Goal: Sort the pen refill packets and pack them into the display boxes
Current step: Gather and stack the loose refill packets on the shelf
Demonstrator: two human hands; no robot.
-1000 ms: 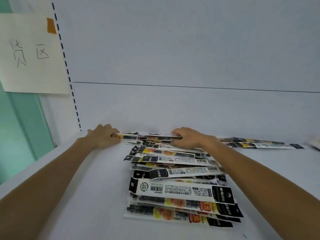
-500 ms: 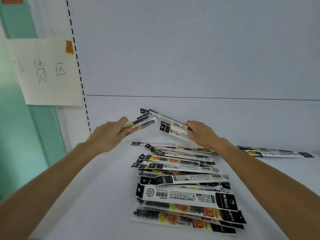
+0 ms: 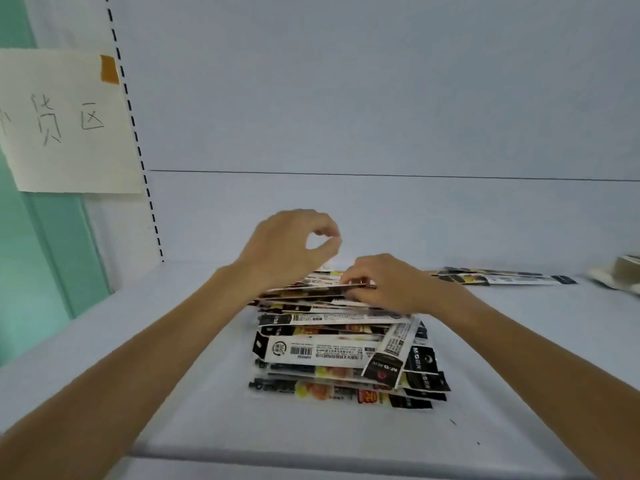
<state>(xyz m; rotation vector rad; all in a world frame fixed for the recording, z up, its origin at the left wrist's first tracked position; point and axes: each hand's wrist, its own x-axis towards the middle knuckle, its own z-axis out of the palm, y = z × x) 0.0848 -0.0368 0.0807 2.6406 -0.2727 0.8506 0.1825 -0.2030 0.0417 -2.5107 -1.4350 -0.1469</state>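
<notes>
Since half a second ago my left hand [image 3: 287, 251] and my right hand [image 3: 384, 285] have dropped back to the pile of black, white and yellow plastic pen refill packets [image 3: 346, 358], and the lifted ones are low again. My left fingers [image 3: 304, 220] are curled over the far end of the pile, thumb tip touching a fingertip, and I see nothing in them. My right fingers [image 3: 355, 276] are just beside them and pinch the top packets [image 3: 301, 289] at that far end. Most of the pile lies on the white shelf [image 3: 173, 375], nearer to me than my fingers. More long flat packets [image 3: 502, 280] lie well off to the right of my right fingers. A cream paper note [image 3: 65, 123] hangs far to the left of my left fingers.
</notes>
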